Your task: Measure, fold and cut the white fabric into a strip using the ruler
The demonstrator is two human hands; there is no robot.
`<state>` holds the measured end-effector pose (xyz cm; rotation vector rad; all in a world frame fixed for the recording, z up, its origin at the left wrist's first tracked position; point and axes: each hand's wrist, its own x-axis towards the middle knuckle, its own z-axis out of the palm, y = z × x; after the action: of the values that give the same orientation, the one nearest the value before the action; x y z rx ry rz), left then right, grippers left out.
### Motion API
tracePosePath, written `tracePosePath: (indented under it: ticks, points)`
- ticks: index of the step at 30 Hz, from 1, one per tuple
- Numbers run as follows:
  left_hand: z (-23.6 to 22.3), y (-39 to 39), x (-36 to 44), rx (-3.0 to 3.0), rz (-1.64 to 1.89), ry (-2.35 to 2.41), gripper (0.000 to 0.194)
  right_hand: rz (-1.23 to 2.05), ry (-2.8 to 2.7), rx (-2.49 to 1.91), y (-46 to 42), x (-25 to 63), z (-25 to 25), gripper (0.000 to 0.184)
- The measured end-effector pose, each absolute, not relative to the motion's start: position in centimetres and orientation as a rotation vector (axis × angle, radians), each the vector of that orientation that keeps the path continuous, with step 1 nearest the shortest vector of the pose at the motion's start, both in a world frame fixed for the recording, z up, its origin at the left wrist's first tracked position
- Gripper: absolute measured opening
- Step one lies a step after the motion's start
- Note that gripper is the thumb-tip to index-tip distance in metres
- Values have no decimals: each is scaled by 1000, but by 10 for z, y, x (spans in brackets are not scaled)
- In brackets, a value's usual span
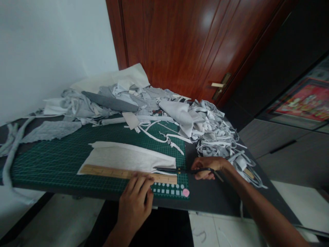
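Observation:
A light grey piece of fabric [128, 157] lies flat on a green cutting mat [59, 159]. A wooden ruler [110, 172] rests along the fabric's near edge. My left hand [136, 200] presses down on the ruler's right part, fingers stretched flat over it. My right hand [207, 167] grips the handles of black scissors [180, 170], whose blades point left into the fabric's right end, just above the ruler.
A heap of grey and white fabric scraps and strips [159, 113] covers the back and right of the dark table [218, 197]. A small pink disc [185, 192] sits at the mat's near right corner. A brown door [195, 44] stands behind.

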<state>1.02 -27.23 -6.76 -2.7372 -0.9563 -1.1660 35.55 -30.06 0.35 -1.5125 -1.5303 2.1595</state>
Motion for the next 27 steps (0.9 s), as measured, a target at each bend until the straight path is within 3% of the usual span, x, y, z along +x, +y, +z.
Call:
tracePosePath:
  ticks: [27]
  points:
    - [-71,-272,10,-2686,-1187,-966,29,2163,-1529,-1539,-302,356,2,52]
